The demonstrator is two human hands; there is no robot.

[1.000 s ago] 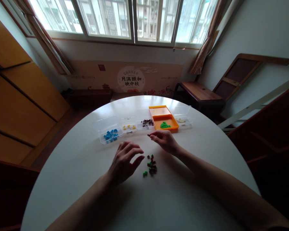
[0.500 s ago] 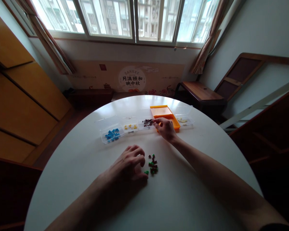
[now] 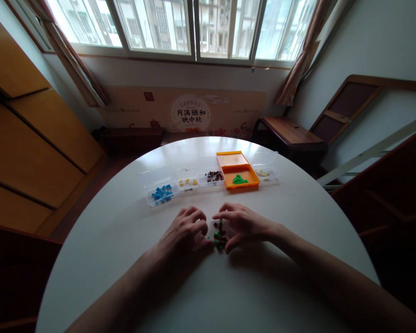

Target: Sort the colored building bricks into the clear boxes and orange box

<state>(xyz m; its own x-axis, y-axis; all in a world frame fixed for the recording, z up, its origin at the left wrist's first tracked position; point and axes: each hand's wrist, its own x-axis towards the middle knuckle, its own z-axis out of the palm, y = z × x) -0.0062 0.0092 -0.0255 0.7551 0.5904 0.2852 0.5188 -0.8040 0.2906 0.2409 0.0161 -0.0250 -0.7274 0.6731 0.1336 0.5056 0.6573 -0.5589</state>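
Note:
A small pile of green and dark brown bricks lies in the middle of the round white table. My left hand rests just left of the pile with its fingers curled, and whether it holds anything is hidden. My right hand hovers over the pile's right side, fingers spread and bent toward the bricks. Behind stands a row of small boxes: clear ones with blue bricks, yellow bricks and brown bricks, an orange box with green bricks, and a clear box with pale pieces.
Windows with curtains run along the far wall. A wooden bench and a leaning folded frame stand at the right. Wooden cabinets line the left side. The table edge curves round near both forearms.
My right hand went out to the brown-brick box and came back to the pile with nothing between its fingers. My left hand curled and shifted slightly toward the pile.

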